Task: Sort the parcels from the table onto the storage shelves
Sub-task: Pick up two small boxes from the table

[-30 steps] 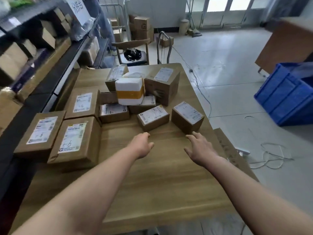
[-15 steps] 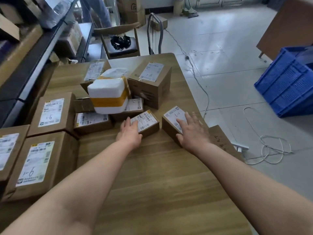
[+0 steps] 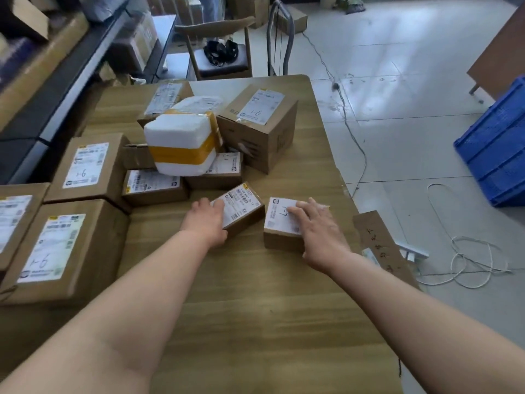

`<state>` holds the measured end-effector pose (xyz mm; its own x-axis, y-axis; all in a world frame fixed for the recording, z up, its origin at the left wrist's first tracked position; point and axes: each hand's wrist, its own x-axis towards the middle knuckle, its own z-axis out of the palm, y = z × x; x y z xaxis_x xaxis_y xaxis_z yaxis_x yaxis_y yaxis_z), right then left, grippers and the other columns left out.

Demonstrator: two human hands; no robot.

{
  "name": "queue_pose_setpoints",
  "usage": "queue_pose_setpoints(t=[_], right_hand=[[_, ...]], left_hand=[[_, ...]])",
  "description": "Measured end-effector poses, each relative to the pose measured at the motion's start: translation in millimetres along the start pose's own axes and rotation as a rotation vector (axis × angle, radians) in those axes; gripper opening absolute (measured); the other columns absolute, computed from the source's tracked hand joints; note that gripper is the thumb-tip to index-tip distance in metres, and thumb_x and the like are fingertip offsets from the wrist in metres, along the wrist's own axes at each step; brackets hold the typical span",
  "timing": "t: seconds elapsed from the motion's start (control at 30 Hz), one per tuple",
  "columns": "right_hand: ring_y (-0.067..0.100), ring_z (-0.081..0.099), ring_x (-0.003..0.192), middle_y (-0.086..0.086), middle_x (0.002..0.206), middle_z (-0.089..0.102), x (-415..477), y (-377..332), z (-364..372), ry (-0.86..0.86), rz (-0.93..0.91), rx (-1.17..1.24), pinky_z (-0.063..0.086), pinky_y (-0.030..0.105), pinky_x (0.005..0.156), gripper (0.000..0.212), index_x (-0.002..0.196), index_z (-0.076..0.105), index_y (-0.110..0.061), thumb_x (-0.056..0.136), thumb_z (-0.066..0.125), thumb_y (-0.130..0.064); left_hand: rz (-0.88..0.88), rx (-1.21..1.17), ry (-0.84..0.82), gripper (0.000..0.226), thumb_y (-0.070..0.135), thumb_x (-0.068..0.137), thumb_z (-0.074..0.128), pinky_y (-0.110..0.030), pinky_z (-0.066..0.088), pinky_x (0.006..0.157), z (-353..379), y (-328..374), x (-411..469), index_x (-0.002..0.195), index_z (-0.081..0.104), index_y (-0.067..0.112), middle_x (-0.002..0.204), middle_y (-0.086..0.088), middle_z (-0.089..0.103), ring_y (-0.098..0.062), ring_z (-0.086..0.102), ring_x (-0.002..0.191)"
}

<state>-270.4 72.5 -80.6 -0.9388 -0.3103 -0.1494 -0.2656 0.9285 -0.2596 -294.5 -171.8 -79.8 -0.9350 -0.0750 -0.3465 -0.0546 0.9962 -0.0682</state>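
Left hand (image 3: 206,221) clasps the near end of left small parcel (image 3: 244,204), thumb on the label. Right hand (image 3: 319,230) lies spread flat on right small parcel (image 3: 279,226), no curl visible. Both parcels sit side by side at the pile's near edge on table (image 3: 255,308), probably taken first as closest. Both arms outstretched. Shelves (image 3: 42,89) far left.

Both forearms are reaching toward centre from 7 and 5 o'clock. The left hand (image 3: 208,220) is curling round the left box's (image 3: 244,204) near corner. The right hand (image 3: 319,227) is lying on the right box (image 3: 279,223), fingers spread toward 10 o'clock.
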Motion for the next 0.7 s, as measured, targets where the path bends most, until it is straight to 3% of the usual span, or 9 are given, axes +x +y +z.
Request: queue_pose_setpoints(t=[0.2, 0.33, 0.4, 0.47, 0.57, 0.63, 0.7], right_hand=[[0.023, 0.006, 0.146, -0.005, 0.149, 0.02, -27, 4, -6, -0.163, -0.211, 0.028, 0.014, 0.032, 0.116, 0.096, 0.15, 0.014, -0.04, 0.074, 0.051, 0.006], [0.018, 0.027, 0.134, -0.007, 0.139, 0.031, -41, -3, -10, -0.237, -0.304, 0.137, 0.029, 0.035, 0.11, 0.071, 0.135, 0.044, -0.038, 0.074, 0.058, -0.004], [0.013, 0.031, 0.132, -0.006, 0.135, 0.04, -47, -13, -9, -0.276, -0.317, 0.243, 0.022, 0.033, 0.114, 0.056, 0.116, 0.061, -0.033, 0.072, 0.054, 0.0], [0.013, 0.04, 0.126, -0.004, 0.124, 0.051, -51, -26, -8, -0.292, -0.319, 0.332, 0.019, 0.023, 0.112, 0.046, 0.104, 0.069, -0.026, 0.073, 0.052, 0.002], [0.015, 0.05, 0.117, -0.006, 0.111, 0.056, -59, -39, -9, -0.212, -0.288, 0.421, 0.036, 0.027, 0.103, 0.04, 0.105, 0.068, -0.025, 0.078, 0.052, -0.001], [0.018, 0.04, 0.132, -0.003, 0.129, 0.05, -67, -39, -3, -0.092, -0.247, 0.354, 0.031, 0.033, 0.11, 0.043, 0.116, 0.062, -0.027, 0.08, 0.054, -0.006], [0.022, 0.016, 0.145, 0.001, 0.147, 0.035, -82, -37, 7, 0.022, -0.187, 0.201, 0.016, 0.039, 0.117, 0.045, 0.127, 0.053, -0.031, 0.082, 0.06, -0.028]], left_hand=[[-0.121, 0.0, -0.132, 0.097, 0.057, 0.064, 0.076, -0.036, 0.04, 0.099, 6, 0, -52, 0.141, 0.028, 0.022, 0.134, -0.012, 0.041, -0.03, 0.043, 0.124], [-0.235, -0.155, -0.158, 0.097, 0.058, 0.058, 0.077, -0.037, 0.039, 0.101, 24, 4, -100, 0.137, 0.032, 0.024, 0.129, -0.013, 0.041, -0.032, 0.042, 0.122], [-0.282, -0.187, -0.156, 0.097, 0.06, 0.056, 0.077, -0.037, 0.039, 0.101, 33, 7, -122, 0.134, 0.033, 0.023, 0.128, -0.013, 0.042, -0.032, 0.043, 0.121], [-0.324, -0.214, -0.154, 0.098, 0.061, 0.056, 0.077, -0.036, 0.039, 0.102, 41, 9, -140, 0.133, 0.032, 0.022, 0.128, -0.014, 0.041, -0.032, 0.043, 0.12], [-0.369, -0.24, -0.159, 0.101, 0.064, 0.057, 0.078, -0.036, 0.038, 0.103, 50, 13, -163, 0.135, 0.03, 0.02, 0.129, -0.014, 0.04, -0.032, 0.042, 0.122], [-0.382, -0.248, -0.149, 0.1, 0.064, 0.057, 0.077, -0.036, 0.036, 0.104, 56, 18, -170, 0.134, 0.031, 0.019, 0.13, -0.013, 0.04, -0.032, 0.041, 0.123], [-0.41, -0.276, -0.113, 0.096, 0.064, 0.059, 0.076, -0.035, 0.036, 0.104, 61, 21, -178, 0.132, 0.033, 0.017, 0.13, -0.012, 0.038, -0.031, 0.039, 0.124]])
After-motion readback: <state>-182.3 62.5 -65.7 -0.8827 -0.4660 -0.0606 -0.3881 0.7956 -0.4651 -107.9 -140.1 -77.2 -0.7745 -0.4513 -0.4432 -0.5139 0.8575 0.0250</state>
